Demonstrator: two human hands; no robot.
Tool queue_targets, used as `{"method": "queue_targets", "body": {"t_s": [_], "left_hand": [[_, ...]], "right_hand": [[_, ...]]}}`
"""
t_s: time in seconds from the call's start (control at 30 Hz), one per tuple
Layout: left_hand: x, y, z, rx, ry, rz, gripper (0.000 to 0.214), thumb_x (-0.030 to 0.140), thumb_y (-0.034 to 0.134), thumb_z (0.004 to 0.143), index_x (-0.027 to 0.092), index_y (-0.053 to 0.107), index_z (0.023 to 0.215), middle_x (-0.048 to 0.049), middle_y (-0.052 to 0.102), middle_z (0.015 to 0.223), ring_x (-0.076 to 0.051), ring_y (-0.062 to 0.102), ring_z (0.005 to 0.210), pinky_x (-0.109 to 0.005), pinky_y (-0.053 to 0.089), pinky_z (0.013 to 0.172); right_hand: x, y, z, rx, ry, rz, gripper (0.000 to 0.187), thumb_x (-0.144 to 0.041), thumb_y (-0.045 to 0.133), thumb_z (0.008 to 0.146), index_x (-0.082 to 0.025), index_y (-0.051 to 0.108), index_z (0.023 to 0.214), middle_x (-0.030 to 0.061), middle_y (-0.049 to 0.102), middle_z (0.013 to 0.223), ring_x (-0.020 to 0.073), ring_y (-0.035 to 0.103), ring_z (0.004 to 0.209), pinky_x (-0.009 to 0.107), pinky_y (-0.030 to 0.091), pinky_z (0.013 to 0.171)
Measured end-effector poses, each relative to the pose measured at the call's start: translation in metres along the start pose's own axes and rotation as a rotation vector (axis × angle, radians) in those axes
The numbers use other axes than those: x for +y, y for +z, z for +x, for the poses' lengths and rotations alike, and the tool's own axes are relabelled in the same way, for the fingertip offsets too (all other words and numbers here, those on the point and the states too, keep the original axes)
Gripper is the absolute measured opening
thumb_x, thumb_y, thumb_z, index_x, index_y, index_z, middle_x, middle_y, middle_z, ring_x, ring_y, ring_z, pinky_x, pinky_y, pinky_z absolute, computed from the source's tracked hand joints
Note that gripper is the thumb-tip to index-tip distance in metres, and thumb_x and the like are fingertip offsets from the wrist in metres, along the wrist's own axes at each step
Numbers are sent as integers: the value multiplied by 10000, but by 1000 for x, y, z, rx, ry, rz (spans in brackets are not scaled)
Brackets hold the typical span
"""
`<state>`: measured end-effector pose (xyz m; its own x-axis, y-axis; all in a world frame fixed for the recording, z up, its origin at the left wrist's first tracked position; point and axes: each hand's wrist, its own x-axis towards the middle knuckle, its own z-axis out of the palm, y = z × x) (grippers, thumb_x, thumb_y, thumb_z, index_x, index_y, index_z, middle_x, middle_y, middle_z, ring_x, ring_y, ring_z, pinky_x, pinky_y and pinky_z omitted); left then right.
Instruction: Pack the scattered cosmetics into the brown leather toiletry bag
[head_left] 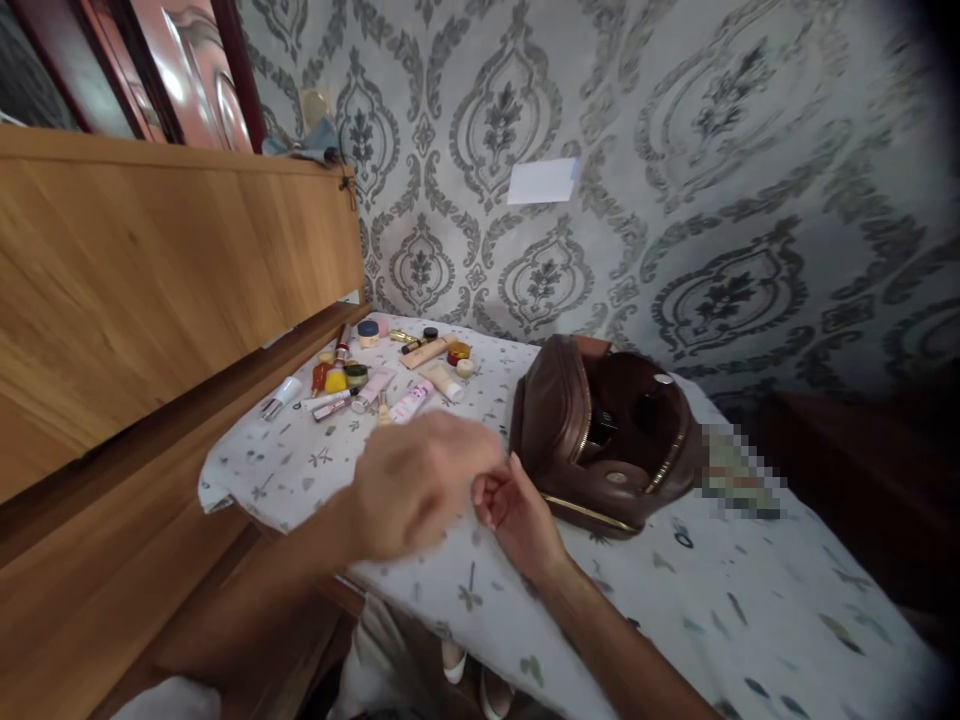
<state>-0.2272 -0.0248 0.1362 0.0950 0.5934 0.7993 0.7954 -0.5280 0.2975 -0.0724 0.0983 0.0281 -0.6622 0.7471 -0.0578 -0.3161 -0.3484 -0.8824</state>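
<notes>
My left hand (420, 485) hovers over the patterned white cloth (720, 620), blurred by motion, with its fingers curled toward my right hand. My right hand (517, 510) is closed in a loose fist just in front of an open brown zip bag (607, 435). The two hands meet at the fingertips; I cannot make out anything between them. Several small cosmetic tubes, jars and bottles (375, 375) lie scattered on the cloth at the far left, beyond my left hand.
A wooden headboard (150, 290) runs along the left. Patterned wallpaper with a white paper note (541, 181) stands behind. A blurred-out patch (739, 475) lies right of the bag. The surface's edge drops off at the lower left.
</notes>
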Motion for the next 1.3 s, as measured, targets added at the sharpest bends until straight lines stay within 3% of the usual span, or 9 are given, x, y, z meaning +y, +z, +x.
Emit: {"method": "queue_targets", "body": {"t_s": [0.07,0.17,0.23,0.33,0.63,0.87,1.07,1.2,1.3], "left_hand": [[-50,5,8,-14,-176,164,252,177,429,945,227,610,1113,-60,702,1035,-191,656,989,-340,533,901],[-127,-3,-1,-214,-689,545,267,131,432,912,200,616,1092,-77,676,1157,-206,606,1098,-315,476,960],[-165,-16,-16,-224,-827,645,282,113,424,901,147,621,1100,-138,672,1154,-267,599,1101,-369,469,927],[-192,-33,-38,-262,-935,722,269,174,405,931,121,650,1028,-168,696,1031,-315,623,1024,-374,465,827],[-208,-41,-56,-483,-944,681,256,397,568,881,199,684,994,-77,730,1030,-234,642,941,-250,394,675],[-191,-43,-47,-511,-885,721,208,318,573,873,187,665,1006,-112,698,1100,-292,627,1039,-294,438,749],[-154,-4,-33,-439,-798,676,266,257,376,972,190,590,1116,-130,622,1220,-280,572,1146,-354,432,907],[-149,31,-30,-495,-817,513,196,288,558,891,191,590,1059,-117,661,1142,-275,605,1075,-352,434,899],[-155,42,-31,-453,-905,422,278,232,628,816,166,557,1077,-151,664,1098,-308,605,1064,-379,433,881]], "right_hand": [[0,-1,0,-38,9,30,541,-696,638,748,-171,724,845,11,542,586,102,387,461,262,237,459],[1,-2,0,-70,16,60,520,-679,646,759,-172,719,850,2,542,589,95,377,455,255,226,454],[1,-3,0,-70,8,58,520,-678,638,769,-171,718,851,4,543,591,98,382,460,255,226,456],[1,-3,1,-75,8,67,530,-688,636,767,-174,724,860,5,546,597,100,382,464,258,225,456],[2,-2,1,-83,26,87,524,-680,667,748,-171,730,858,-2,546,592,93,377,462,257,218,459],[2,-3,0,-75,21,80,524,-675,660,759,-166,731,863,5,556,598,95,394,468,256,229,462],[1,-1,0,-84,32,100,525,-665,705,725,-156,743,848,3,571,584,89,416,463,239,256,447],[2,0,-1,-79,31,100,533,-666,730,696,-153,749,838,-3,578,576,79,425,456,221,275,442],[2,-1,-1,-77,12,98,534,-675,724,697,-156,747,824,-6,578,566,75,426,445,211,271,427]]}}
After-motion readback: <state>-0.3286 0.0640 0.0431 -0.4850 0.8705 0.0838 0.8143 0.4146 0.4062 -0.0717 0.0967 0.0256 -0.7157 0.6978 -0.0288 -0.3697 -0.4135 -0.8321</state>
